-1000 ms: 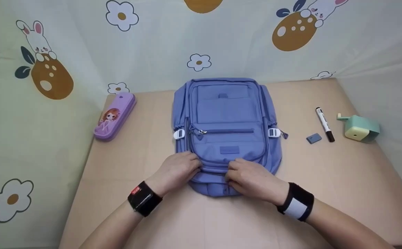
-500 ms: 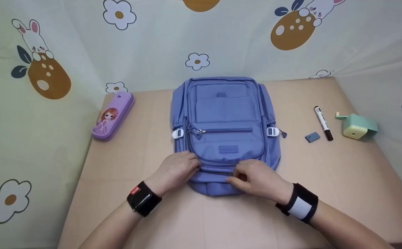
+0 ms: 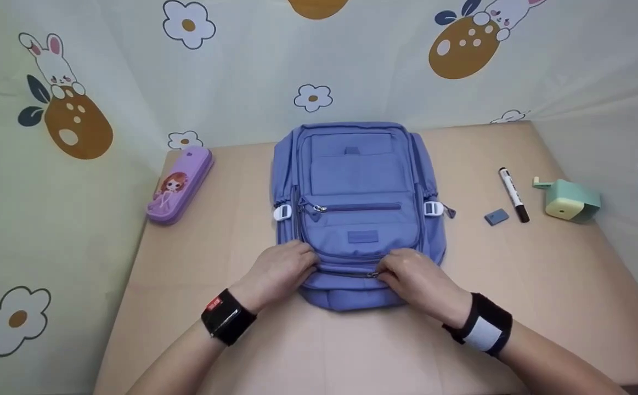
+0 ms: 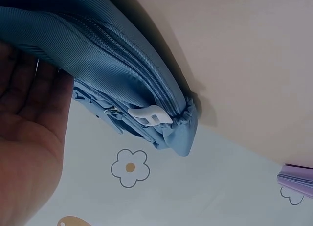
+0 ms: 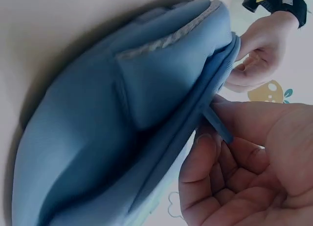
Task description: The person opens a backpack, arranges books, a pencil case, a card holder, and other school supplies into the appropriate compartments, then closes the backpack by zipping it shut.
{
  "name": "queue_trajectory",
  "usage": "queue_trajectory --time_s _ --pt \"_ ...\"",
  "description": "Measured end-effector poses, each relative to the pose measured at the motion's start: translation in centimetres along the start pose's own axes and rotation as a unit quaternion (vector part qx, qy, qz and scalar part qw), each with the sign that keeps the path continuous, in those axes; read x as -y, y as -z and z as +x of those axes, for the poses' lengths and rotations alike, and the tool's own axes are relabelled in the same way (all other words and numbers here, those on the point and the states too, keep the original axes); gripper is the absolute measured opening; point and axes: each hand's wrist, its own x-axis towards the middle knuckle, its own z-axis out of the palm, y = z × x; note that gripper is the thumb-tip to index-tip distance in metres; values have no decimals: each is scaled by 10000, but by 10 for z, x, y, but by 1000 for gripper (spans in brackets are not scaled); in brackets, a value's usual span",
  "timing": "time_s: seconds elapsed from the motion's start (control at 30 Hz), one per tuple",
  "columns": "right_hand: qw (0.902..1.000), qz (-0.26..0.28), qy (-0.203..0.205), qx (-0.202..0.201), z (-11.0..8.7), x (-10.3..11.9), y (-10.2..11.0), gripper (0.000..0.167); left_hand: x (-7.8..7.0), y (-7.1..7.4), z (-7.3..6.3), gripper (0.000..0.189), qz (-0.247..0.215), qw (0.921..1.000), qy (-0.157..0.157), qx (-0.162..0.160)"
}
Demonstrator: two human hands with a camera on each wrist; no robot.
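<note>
A blue backpack [image 3: 362,175] lies on its back on the table, its lower end toward me. My left hand [image 3: 280,269] grips the fabric at its lower left; the left wrist view shows the fingers [image 4: 41,84] partly hidden beneath the cloth. At the lower right, my right hand [image 3: 423,277] pinches a zipper pull [image 5: 217,124] on the lower pocket's zipper [image 3: 346,274]. In the right wrist view the pull is a short blue tab between thumb and fingers. A pocket gapes beside it there.
A purple pencil case [image 3: 180,185] lies on the left. To the right are a grey-blue eraser [image 3: 496,217], a black-and-white marker [image 3: 513,195] and a green pencil sharpener [image 3: 571,201] with a crank. Patterned cloth [image 3: 253,71] walls the table's back and sides.
My right hand has shifted to the right along the lower pocket. Its thumb and finger, apart half a second ago, now come together on the zipper pull. The left hand stays in place.
</note>
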Motion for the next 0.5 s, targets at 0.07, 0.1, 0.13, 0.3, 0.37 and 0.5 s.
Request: queue_trajectory --time_s 0.07,0.1,0.13,0.3,0.37,0.5 --pt "9998 -191 41 -62 -2 -3 5 5 0 0 0 8 -16 10000 1 -18" --pt "9996 -280 24 -74 -3 -5 7 6 0 -1 0 8 -26 10000 11 -5" --pt "9993 -361 -24 -84 -5 -7 10 7 1 -1 0 9 -39 10000 21 4" --pt "9968 -587 -528 -79 -18 -21 21 10 1 -1 0 9 -61 9999 104 116" --pt "9961 -606 -641 -62 -22 -27 21 9 0 -1 0 8 -55 9998 132 152" --pt "9964 -621 -576 -84 -25 -33 16 10 -2 1 3 6 -13 9999 87 129"
